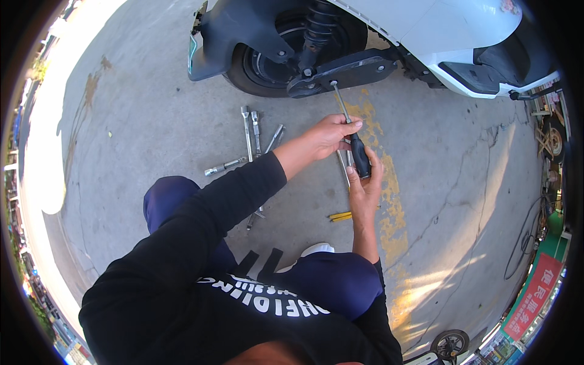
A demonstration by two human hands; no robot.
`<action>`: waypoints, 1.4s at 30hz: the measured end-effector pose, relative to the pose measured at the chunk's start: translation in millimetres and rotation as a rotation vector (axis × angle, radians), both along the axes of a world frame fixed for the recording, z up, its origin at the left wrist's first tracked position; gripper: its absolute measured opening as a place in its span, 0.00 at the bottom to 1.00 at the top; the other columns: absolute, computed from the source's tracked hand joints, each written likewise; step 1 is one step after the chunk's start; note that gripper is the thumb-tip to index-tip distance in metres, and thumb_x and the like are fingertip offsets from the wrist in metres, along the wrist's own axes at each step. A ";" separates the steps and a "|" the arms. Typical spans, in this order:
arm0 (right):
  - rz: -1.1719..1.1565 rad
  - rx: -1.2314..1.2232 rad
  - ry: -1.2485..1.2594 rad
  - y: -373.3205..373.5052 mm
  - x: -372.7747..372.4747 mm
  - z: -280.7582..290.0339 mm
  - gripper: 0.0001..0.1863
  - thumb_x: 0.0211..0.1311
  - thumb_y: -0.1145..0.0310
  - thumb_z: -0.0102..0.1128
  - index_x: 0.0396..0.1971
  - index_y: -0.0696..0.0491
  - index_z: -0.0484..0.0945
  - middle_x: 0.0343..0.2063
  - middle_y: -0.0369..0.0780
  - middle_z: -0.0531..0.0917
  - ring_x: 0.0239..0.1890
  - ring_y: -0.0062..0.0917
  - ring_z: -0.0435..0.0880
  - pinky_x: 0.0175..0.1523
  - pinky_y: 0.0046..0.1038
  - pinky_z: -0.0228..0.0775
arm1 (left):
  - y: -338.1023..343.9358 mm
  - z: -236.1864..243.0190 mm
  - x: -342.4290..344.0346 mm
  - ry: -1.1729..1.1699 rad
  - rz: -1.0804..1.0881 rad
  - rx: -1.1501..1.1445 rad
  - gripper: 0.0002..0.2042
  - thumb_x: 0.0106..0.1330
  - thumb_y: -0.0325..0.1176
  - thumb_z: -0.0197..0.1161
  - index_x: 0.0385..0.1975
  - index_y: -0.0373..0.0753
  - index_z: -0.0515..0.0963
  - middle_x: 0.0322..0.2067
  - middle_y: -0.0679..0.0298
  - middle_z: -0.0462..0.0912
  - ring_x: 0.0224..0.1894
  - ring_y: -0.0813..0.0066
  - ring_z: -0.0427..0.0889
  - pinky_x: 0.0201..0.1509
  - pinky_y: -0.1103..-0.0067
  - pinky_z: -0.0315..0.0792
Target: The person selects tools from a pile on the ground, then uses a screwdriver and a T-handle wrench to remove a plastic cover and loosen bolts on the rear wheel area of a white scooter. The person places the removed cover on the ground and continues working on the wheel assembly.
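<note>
A screwdriver with a black handle and a long metal shaft is in both my hands. Its tip meets the lower edge of the black swingarm cover beside the scooter's wheel. My left hand is closed around the shaft where it enters the handle, thumb on top. Lower down, my right hand grips the handle's end between thumb and fingers. Metal-shafted tools with yellow handles lie on the ground partly behind my right hand. A black shock absorber rises above the wheel.
The white scooter body spans the top right. Several chrome socket wrenches lie on the concrete left of my hands, some partly under my left arm. My knees are bent close below. A red banner and another wheel stand lower right.
</note>
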State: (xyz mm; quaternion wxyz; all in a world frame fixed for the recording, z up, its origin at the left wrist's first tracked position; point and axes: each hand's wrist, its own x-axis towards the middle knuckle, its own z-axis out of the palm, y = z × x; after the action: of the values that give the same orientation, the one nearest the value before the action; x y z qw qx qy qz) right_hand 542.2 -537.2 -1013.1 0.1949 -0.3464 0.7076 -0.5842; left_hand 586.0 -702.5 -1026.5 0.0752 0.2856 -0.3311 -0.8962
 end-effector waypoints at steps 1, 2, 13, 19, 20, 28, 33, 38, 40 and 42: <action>-0.068 -0.059 -0.237 -2.6 4.3 6.6 0.21 0.64 0.72 0.59 0.55 0.60 0.66 0.43 0.43 0.73 0.33 0.22 0.76 0.39 0.24 0.73 | 0.3 -1.8 -0.3 -0.001 0.005 -0.026 0.22 0.67 0.35 0.61 0.56 0.32 0.66 0.44 0.62 0.75 0.49 0.68 0.78 0.52 0.73 0.74; 0.003 -0.057 -0.534 -0.1 -1.9 12.1 0.21 0.66 0.70 0.57 0.55 0.61 0.67 0.40 0.43 0.74 0.29 0.22 0.76 0.35 0.23 0.72 | 0.7 -3.7 -0.5 -0.002 0.009 -0.053 0.21 0.67 0.35 0.61 0.56 0.33 0.66 0.43 0.63 0.75 0.49 0.68 0.78 0.52 0.73 0.74; -0.065 0.104 0.677 -5.9 -2.8 4.6 0.18 0.65 0.68 0.57 0.53 0.57 0.70 0.37 0.47 0.73 0.33 0.32 0.75 0.40 0.30 0.69 | -3.7 -0.6 -0.2 -0.054 0.031 -0.059 0.20 0.64 0.34 0.65 0.52 0.34 0.71 0.43 0.61 0.78 0.44 0.68 0.80 0.48 0.74 0.75; 0.025 -0.143 -1.174 7.9 -25.5 2.3 0.21 0.73 0.59 0.46 0.56 0.58 0.66 0.32 0.41 0.78 0.23 0.23 0.72 0.27 0.25 0.66 | -3.9 -10.0 0.3 0.089 0.099 -0.029 0.21 0.64 0.35 0.65 0.54 0.33 0.70 0.44 0.60 0.79 0.45 0.69 0.80 0.51 0.73 0.74; 0.011 -0.146 -1.206 6.4 -26.7 2.8 0.21 0.73 0.58 0.44 0.56 0.58 0.66 0.30 0.40 0.78 0.22 0.22 0.71 0.26 0.24 0.66 | -4.6 -12.7 0.3 0.139 0.109 0.025 0.21 0.64 0.35 0.65 0.54 0.33 0.70 0.44 0.60 0.79 0.45 0.69 0.80 0.51 0.73 0.74; -0.069 -0.014 -0.423 0.2 -4.8 10.1 0.20 0.70 0.65 0.51 0.57 0.60 0.67 0.45 0.43 0.73 0.34 0.25 0.77 0.42 0.26 0.74 | -15.4 -6.1 0.5 0.005 -0.019 -0.039 0.22 0.66 0.29 0.61 0.58 0.32 0.65 0.46 0.56 0.79 0.47 0.66 0.80 0.56 0.71 0.74; -0.070 -0.029 -0.456 1.4 -11.1 7.1 0.19 0.68 0.68 0.52 0.56 0.59 0.68 0.40 0.42 0.75 0.28 0.22 0.76 0.34 0.21 0.72 | -11.3 -18.9 3.4 0.212 0.048 0.090 0.22 0.65 0.30 0.62 0.57 0.33 0.67 0.43 0.59 0.79 0.45 0.68 0.81 0.55 0.70 0.74; -0.025 0.073 0.163 -0.9 -15.6 7.0 0.19 0.64 0.77 0.56 0.55 0.59 0.68 0.41 0.42 0.74 0.30 0.23 0.77 0.36 0.20 0.71 | -14.1 -3.4 -1.7 0.079 -0.082 0.072 0.21 0.66 0.27 0.59 0.59 0.33 0.65 0.48 0.54 0.78 0.53 0.63 0.79 0.58 0.68 0.73; 0.022 0.114 0.443 -1.6 -15.8 14.0 0.20 0.62 0.79 0.57 0.55 0.59 0.69 0.44 0.43 0.73 0.33 0.26 0.77 0.39 0.21 0.72 | -16.4 -6.9 -1.9 0.054 -0.097 0.018 0.21 0.67 0.27 0.58 0.59 0.33 0.65 0.49 0.54 0.78 0.54 0.63 0.78 0.60 0.67 0.72; 0.007 -0.029 -0.663 3.7 -15.9 15.0 0.19 0.64 0.75 0.56 0.54 0.61 0.68 0.39 0.44 0.76 0.27 0.24 0.76 0.34 0.20 0.70 | -16.4 -13.7 -0.4 0.102 -0.100 0.007 0.21 0.67 0.28 0.58 0.59 0.34 0.65 0.48 0.55 0.78 0.53 0.64 0.78 0.60 0.67 0.73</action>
State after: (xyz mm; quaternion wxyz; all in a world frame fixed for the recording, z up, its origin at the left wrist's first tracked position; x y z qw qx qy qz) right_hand 526.3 -533.5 -998.1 0.4118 -0.1425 0.5961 -0.6744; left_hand 585.5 -718.9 -1040.1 0.0459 0.2229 -0.3374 -0.9134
